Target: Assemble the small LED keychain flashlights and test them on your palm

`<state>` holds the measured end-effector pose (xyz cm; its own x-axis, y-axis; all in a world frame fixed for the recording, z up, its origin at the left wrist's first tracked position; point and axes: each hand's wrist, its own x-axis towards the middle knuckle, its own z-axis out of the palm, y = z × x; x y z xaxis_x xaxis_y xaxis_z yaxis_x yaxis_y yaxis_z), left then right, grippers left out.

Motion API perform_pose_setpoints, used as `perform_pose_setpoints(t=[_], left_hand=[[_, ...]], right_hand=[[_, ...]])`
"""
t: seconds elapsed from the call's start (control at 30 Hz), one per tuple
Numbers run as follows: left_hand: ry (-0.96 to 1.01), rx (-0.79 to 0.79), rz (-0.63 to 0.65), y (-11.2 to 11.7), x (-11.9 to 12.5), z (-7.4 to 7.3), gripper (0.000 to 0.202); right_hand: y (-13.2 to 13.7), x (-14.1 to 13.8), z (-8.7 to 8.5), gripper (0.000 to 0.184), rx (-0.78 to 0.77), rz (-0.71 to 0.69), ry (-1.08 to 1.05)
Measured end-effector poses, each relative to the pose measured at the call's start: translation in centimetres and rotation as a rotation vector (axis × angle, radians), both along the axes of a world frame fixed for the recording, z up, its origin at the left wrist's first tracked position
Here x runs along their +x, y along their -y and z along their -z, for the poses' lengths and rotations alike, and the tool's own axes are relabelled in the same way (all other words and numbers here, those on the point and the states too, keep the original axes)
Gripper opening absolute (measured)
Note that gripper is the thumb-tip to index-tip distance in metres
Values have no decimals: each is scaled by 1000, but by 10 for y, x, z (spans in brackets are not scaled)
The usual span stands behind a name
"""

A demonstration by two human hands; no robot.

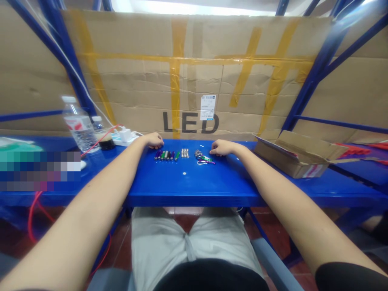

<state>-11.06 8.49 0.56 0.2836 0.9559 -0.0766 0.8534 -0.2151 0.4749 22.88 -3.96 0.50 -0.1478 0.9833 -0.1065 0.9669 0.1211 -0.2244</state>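
Note:
My left hand (154, 140) rests on the blue table, fingers curled in, just behind and left of a row of small metal tubes (167, 155). The tubes are purple, green, silver and dark, lying side by side. Right of them, small round silvery pieces (184, 153) sit in neat columns. Further right lies a little pile of coloured carabiner clips (206, 160) with small silver metal parts (198, 153) behind it. My right hand (222, 148) rests beside this pile, its fingers curled under. Nothing shows in either hand.
An open cardboard box (300, 155) stands on the right, near red pieces (353, 149). At left are a water bottle (79, 125), a smaller bottle with dark liquid (106, 142), a white plug (124, 133) and a red cable (100, 141). A large cardboard sheet (136, 89) backs the table (194, 188).

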Motion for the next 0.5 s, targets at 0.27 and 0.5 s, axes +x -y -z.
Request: perform_pose_setpoints(t=[0.27, 0.5], left_hand=[[11, -32, 11, -1, -3, -1, 14], [-133, 29, 237, 10, 7, -14, 44]], right_hand=[[4, -3, -2, 19, -8, 11, -3], [4, -4, -2, 20, -14, 6, 19]])
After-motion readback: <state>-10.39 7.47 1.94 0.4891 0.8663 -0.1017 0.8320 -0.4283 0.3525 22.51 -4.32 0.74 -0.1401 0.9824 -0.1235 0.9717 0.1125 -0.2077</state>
